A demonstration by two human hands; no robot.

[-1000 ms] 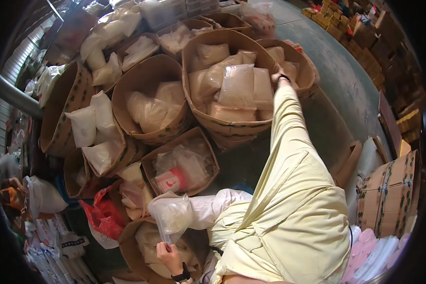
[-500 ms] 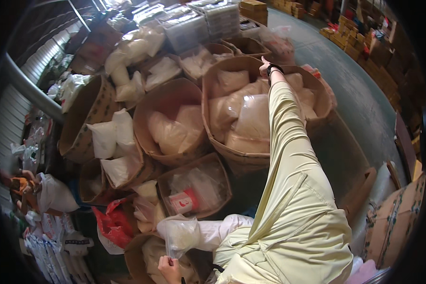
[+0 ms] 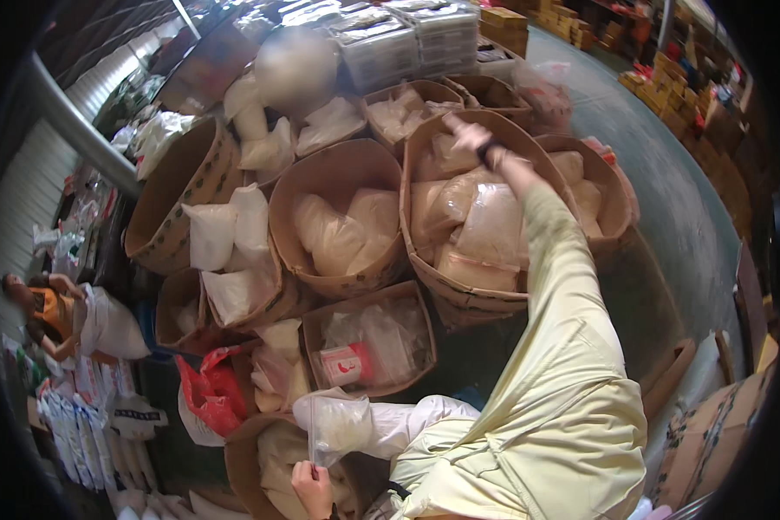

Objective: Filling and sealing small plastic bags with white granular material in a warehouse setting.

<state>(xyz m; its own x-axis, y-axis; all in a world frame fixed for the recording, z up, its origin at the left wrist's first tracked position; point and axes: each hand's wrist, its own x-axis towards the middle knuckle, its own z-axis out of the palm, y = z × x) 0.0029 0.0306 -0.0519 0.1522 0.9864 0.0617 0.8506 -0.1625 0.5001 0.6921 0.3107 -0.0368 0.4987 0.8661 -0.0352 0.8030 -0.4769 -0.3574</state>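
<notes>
My left hand [image 3: 312, 490], low in the view, is closed with its fingers pinching the edge of a clear plastic bag [image 3: 342, 425] with pale contents. This bag lies against my white-clad leg [image 3: 420, 425], above a round carton [image 3: 243, 455] with pale bags inside. My right arm reaches far forward in a pale yellow sleeve. The right hand [image 3: 470, 137], with a dark band at its wrist, is smeared by motion, but its fingers look stretched out. It hangs over the far part of a large carton [image 3: 420, 247] filled with clear bags of pale material [image 3: 490, 225].
More cartons [image 3: 282, 264] with filled bags stand around it. A square box [image 3: 368, 390] holds clear bags and a red-and-white packet [image 3: 342, 364]. At left are a red bag [image 3: 212, 394] and a person in orange [image 3: 54, 312] by a white sack [image 3: 113, 328]. Clear bins [image 3: 377, 56] stand behind.
My right hand has shifted left from the large carton's far rim, its fingers now stretched out. The scene sits slightly further right in view. My left hand keeps its hold on the bag.
</notes>
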